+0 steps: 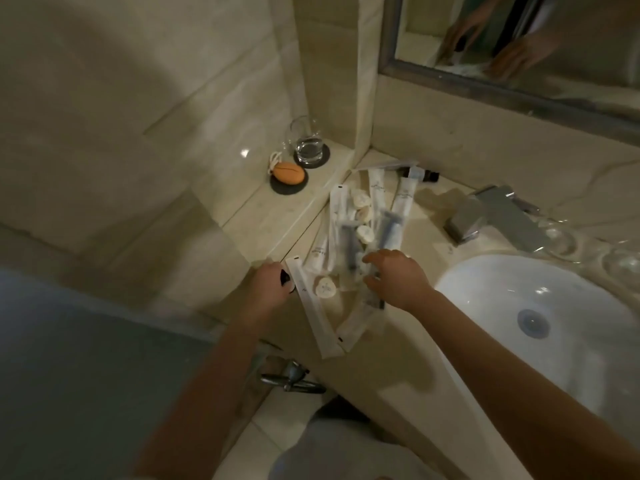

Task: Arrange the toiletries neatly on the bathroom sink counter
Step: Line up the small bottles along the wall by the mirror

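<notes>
Several white toiletry packets (375,209) lie scattered in a heap on the beige counter (408,344) left of the sink (512,306). Small round wrapped items (325,288) lie among them. A long white packet (317,313) runs along the near left. My left hand (268,289) grips a small dark object at the upper end of that packet. My right hand (398,277) reaches over the heap, fingers curled down onto a clear packet with a dark item inside (374,299). Dark small bottles (420,174) lie at the back by the wall.
An orange soap (289,173) sits on a dark coaster on the raised ledge, with a glass (310,147) on another coaster behind it. A chrome faucet (491,216) stands behind the sink. Upturned glasses (561,237) are at right. A mirror (519,39) hangs above.
</notes>
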A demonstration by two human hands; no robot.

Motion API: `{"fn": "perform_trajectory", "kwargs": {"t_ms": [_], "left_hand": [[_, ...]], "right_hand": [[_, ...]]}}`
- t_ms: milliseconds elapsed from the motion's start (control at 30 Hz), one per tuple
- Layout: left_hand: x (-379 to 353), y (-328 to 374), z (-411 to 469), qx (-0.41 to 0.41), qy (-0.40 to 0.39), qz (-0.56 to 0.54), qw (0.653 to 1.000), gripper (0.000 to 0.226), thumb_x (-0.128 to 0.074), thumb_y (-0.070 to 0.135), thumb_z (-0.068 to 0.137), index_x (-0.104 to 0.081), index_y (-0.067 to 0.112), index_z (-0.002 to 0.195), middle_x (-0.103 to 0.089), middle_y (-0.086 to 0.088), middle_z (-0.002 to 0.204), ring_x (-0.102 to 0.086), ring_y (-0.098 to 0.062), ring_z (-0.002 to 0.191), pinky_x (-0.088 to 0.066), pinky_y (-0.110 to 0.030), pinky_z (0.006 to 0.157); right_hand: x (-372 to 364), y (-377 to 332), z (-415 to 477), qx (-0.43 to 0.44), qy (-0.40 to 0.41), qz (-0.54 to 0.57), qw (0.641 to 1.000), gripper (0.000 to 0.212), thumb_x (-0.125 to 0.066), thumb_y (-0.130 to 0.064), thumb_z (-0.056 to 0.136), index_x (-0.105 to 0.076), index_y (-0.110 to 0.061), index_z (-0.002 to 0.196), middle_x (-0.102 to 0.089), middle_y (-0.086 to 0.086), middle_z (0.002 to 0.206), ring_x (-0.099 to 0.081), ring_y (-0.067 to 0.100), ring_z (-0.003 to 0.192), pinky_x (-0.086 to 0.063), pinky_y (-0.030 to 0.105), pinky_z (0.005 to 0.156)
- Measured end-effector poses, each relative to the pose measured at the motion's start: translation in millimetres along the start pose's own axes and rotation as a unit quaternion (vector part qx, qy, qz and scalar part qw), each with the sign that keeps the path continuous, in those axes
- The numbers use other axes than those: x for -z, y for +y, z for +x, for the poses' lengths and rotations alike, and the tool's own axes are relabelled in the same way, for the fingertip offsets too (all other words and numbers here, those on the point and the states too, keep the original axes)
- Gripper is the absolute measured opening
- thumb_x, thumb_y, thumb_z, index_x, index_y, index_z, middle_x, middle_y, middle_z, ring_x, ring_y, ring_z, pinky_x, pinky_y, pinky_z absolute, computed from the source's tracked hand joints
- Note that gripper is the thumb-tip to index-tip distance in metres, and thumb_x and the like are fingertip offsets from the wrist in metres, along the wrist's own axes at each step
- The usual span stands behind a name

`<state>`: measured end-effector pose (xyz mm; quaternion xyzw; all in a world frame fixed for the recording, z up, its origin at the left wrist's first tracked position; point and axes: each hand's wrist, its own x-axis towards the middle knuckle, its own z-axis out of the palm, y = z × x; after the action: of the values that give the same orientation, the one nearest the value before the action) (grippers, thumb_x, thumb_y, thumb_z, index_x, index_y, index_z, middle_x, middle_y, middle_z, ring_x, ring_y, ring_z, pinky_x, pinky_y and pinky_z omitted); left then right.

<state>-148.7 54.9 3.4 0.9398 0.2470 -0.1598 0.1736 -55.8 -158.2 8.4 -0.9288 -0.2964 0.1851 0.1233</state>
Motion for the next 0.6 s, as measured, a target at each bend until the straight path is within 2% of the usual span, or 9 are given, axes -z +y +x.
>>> {"fn": "perform_trajectory", "kwargs": {"t_ms": [100,267,467,600], "left_hand": [[2.7,0.3,1.0,-0.008,0.008,-0.031,0.999,0.025,-0.052,0.021,0.093,-0.056,0.000,0.105,-0.055,-0.017,0.111,-0.055,-0.029,0.099,-0.040,-0.032,0.079],[17.1,18.1,16.3,-0.010,0.054,-0.087,0.995,0.032,-0.053,0.029,0.092,-0.056,-0.001,0.101,-0.056,-0.016,0.099,-0.058,-0.029,0.093,-0.045,-0.036,0.077],[46.8,59.9,57.8,-0.068,0.100,-0.123,0.985,0.029,-0.058,0.031,0.089,-0.052,0.004,0.083,-0.051,-0.009,0.083,-0.052,-0.024,0.078,-0.036,-0.031,0.064],[62.9,92.9,89.6,-0.100,0.101,-0.130,0.981,0.031,-0.059,0.034,0.088,-0.049,0.006,0.078,-0.052,-0.011,0.081,-0.054,-0.028,0.079,-0.036,-0.032,0.063]], "right_hand": [[3.5,-1.9,8.2,-0.007,0.000,0.017,1.000,0.040,-0.052,-0.030,0.091,-0.051,-0.020,0.129,-0.058,0.007,0.126,-0.054,0.027,0.114,-0.048,0.040,0.092],[13.7,6.6,29.2,-0.028,0.022,0.069,0.997,0.039,-0.055,-0.028,0.090,-0.053,-0.018,0.128,-0.060,0.009,0.124,-0.056,0.028,0.112,-0.050,0.039,0.091],[42.5,42.2,71.9,-0.061,0.051,0.086,0.993,0.045,-0.057,-0.026,0.089,-0.049,-0.015,0.132,-0.057,0.011,0.129,-0.057,0.028,0.113,-0.048,0.037,0.089],[65.0,72.1,105.8,-0.111,0.052,0.064,0.990,0.052,-0.055,-0.028,0.092,-0.040,-0.013,0.139,-0.051,0.014,0.136,-0.052,0.032,0.119,-0.047,0.039,0.093]]}}
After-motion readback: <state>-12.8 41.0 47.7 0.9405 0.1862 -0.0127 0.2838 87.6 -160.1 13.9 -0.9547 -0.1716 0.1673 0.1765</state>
